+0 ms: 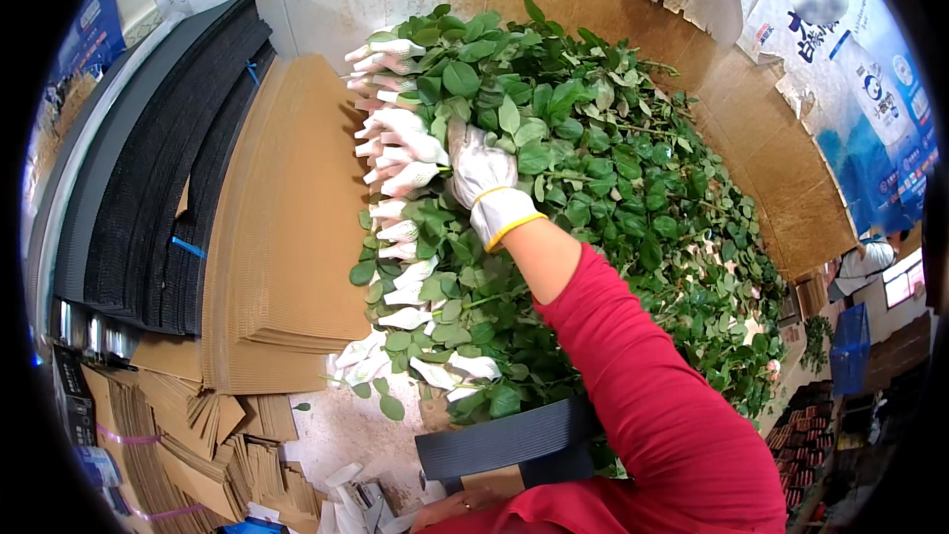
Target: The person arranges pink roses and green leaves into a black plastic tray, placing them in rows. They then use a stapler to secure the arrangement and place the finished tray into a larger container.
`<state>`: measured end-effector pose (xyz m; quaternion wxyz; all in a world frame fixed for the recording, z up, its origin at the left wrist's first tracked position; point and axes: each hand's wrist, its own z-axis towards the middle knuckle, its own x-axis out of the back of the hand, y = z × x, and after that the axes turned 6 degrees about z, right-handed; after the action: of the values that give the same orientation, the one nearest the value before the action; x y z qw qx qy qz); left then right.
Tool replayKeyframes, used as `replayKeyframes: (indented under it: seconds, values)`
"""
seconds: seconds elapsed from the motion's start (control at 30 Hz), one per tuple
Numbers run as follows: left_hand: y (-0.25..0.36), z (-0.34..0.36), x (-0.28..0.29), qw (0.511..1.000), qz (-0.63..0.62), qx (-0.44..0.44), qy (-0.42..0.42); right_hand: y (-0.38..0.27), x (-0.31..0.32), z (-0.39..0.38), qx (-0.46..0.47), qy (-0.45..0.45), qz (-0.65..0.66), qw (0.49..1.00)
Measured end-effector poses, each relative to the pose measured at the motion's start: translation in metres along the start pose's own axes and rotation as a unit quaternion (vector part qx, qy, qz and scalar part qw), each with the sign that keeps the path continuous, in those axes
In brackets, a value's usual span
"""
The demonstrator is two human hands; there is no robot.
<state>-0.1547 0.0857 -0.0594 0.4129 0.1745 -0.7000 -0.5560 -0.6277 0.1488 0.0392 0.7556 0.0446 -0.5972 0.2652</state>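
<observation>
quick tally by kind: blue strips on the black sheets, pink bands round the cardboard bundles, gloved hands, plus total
Blue strips on the black sheets: 2
Pink bands round the cardboard bundles: 2
Gloved hands: 1, the right hand
Total: 5

Work surface (341, 427): pale, stained, largely covered | across its middle: a broad heap of leafy flower stems (613, 198), white-sleeved heads (407, 178) leftward | left: large brown cardboard stack (292, 208) | near side: smaller cardboard pieces (208, 483), a loose leaf (302, 406) (green, lying by itself)
</observation>
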Motion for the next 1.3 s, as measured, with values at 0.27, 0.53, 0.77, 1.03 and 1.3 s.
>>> replayKeyframes:
  seconds: [0.27,0.53,0.77,1.03,1.3]
  values:
    - [-0.028,-0.008,-0.01,0.996,-0.089,-0.01,-0.013,0.045,0.202,0.021,0.26,0.081,0.462,0.844]
    - [-0.005,-0.007,-0.001,0.984,0.111,-0.101,0.093,0.06,0.395,-0.019,0.072,0.27,0.481,0.831]
    - [0.022,-0.005,0.012,0.969,0.208,-0.045,0.128,0.103,0.267,-0.045,0.093,0.002,-0.093,0.991]
    - [0.031,-0.006,0.012,0.955,0.27,-0.023,0.121,0.124,0.462,-0.068,0.327,0.273,0.469,0.774]
    - [0.049,0.008,0.015,0.942,0.283,-0.05,0.172,0.081,0.563,-0.174,0.322,0.554,0.004,0.768]
